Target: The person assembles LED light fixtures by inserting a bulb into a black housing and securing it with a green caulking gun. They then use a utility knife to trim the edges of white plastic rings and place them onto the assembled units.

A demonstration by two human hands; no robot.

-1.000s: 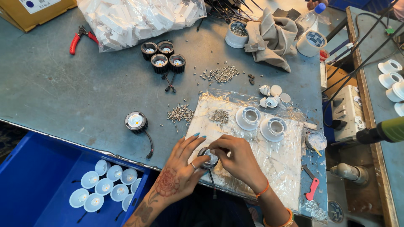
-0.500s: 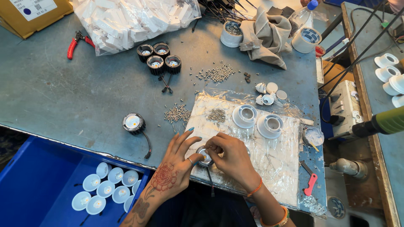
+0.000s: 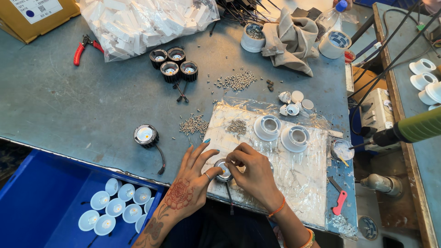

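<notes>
Hardly anything moved: both hands stay at the surface's near edge, left hand [image 3: 193, 186] and right hand [image 3: 251, 177] pinching the lamp module [image 3: 223, 170] between them, lead trailing toward the person.

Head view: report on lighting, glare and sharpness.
Head view: even, soft light with faint shadows; mild glare on the clear plastic sheet and the bag of white parts; both hands, left hand and right hand, look sharp; straight table edges bow slightly toward the corners.

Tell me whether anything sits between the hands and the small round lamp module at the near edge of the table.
Nothing visible does. The left hand and the right hand both already touch the round lamp module, which rests on the plastic sheet. The two white housings stand farther back, clear of the hands.
</notes>
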